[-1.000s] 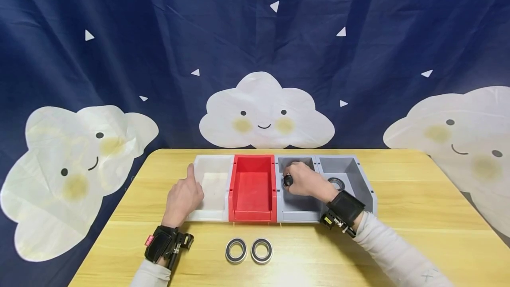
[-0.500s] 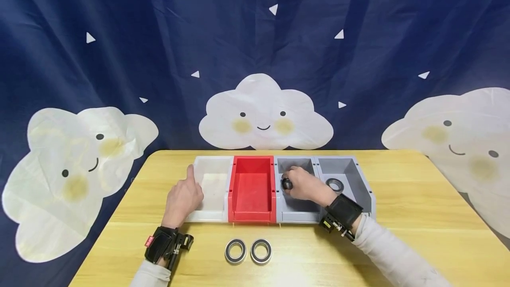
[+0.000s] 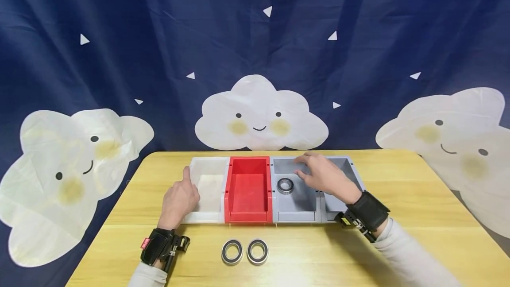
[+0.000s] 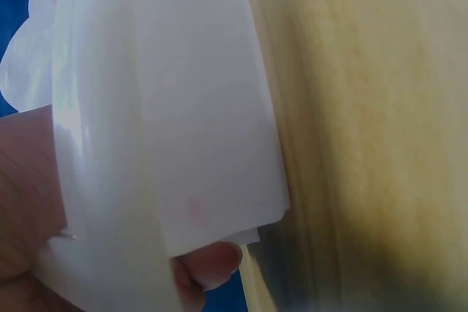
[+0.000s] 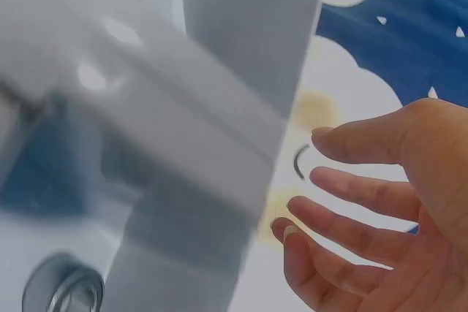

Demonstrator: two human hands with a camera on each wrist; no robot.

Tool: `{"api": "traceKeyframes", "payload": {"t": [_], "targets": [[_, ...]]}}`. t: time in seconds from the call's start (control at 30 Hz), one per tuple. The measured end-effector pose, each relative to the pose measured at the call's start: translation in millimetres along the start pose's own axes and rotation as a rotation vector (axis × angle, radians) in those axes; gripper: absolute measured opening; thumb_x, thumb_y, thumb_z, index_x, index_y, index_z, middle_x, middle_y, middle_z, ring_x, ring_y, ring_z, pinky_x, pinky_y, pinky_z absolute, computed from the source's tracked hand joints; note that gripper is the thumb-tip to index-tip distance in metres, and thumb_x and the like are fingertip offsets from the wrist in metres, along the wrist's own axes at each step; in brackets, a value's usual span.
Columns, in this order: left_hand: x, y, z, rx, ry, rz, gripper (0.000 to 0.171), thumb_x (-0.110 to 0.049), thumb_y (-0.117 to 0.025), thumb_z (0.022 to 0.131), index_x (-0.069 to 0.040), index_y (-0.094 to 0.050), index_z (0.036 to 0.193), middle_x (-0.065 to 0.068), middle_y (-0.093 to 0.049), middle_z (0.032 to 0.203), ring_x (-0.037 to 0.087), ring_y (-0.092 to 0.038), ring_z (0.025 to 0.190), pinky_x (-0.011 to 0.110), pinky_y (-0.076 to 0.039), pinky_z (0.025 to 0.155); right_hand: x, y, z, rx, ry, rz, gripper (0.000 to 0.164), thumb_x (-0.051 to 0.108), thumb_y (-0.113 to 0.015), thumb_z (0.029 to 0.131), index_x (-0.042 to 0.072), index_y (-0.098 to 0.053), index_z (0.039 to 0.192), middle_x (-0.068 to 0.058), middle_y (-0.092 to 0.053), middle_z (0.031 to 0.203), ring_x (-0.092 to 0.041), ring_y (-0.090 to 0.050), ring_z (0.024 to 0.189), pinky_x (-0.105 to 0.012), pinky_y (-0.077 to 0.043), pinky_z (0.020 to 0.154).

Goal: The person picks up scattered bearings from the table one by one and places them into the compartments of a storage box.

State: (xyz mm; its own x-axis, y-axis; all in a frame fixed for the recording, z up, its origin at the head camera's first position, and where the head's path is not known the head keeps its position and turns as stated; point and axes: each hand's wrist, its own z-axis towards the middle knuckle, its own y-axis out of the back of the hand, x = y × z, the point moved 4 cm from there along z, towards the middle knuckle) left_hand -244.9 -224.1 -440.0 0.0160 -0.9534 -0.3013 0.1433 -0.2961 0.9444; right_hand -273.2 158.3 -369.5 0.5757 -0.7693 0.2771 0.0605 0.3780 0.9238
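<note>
A bearing [image 3: 285,185], a dark ring with a metal rim, lies in the left grey bin [image 3: 296,217]. My right hand [image 3: 324,174] hovers above the wall between the two grey bins, fingers spread and apart; the right wrist view shows nothing between thumb and fingers [image 5: 351,188]. One bearing [image 5: 75,294] shows low in that view. The right grey bin [image 3: 352,167] is partly covered by my hand. My left hand [image 3: 180,199] grips the side wall of the white bin [image 3: 205,217], index finger straight along its edge; a fingertip [image 4: 216,264] peeks out beyond the wall.
Two bearings, one left [image 3: 232,252] and one right [image 3: 257,251], lie side by side on the wooden table [image 3: 303,256] before the bins. Between the white and grey bins stands a red bin [image 3: 249,194]. A blue curtain [image 3: 223,25] with clouds hangs behind.
My right hand has let go of the bearing, which now lies in the left grey bin. The hand has lifted and shifted right, its fingers spreading. My left hand keeps its place.
</note>
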Motion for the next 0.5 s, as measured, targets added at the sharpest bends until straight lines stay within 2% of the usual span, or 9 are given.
{"api": "traceKeyframes", "payload": {"t": [0.13, 0.3, 0.5], "targets": [[-0.8, 0.9, -0.3, 0.006, 0.003, 0.002, 0.062, -0.013, -0.044, 0.097, 0.008, -0.022, 0.151, 0.02, -0.06, 0.066, 0.028, -0.055, 0.051, 0.04, -0.043, 0.048, -9, 11, -9, -0.046, -0.011, -0.025, 0.031, 0.016, -0.074, 0.092, 0.001, -0.071, 0.119, -0.015, -0.072, 0.111, -0.023, -0.066, 0.086, -0.038, -0.052, 0.075], [-1.6, 1.1, -1.5, 0.021, 0.008, -0.001, 0.063, -0.013, -0.045, 0.097, 0.008, -0.021, 0.152, 0.021, -0.062, 0.069, 0.028, -0.056, 0.053, 0.041, -0.044, 0.049, -21, 22, -21, -0.135, -0.024, -0.039, 0.028, 0.016, -0.074, 0.091, 0.001, -0.073, 0.115, -0.015, -0.072, 0.106, -0.03, -0.07, 0.091, -0.044, -0.055, 0.078], [-2.4, 1.9, -2.6, 0.035, 0.009, -0.013, 0.065, -0.014, -0.045, 0.098, 0.008, -0.019, 0.153, 0.021, -0.061, 0.069, 0.028, -0.056, 0.053, 0.041, -0.043, 0.049, -36, 34, -37, -0.188, -0.121, -0.017, 0.025, 0.015, -0.073, 0.091, 0.003, -0.074, 0.113, -0.012, -0.069, 0.101, -0.027, -0.066, 0.088, -0.045, -0.054, 0.076]]}}
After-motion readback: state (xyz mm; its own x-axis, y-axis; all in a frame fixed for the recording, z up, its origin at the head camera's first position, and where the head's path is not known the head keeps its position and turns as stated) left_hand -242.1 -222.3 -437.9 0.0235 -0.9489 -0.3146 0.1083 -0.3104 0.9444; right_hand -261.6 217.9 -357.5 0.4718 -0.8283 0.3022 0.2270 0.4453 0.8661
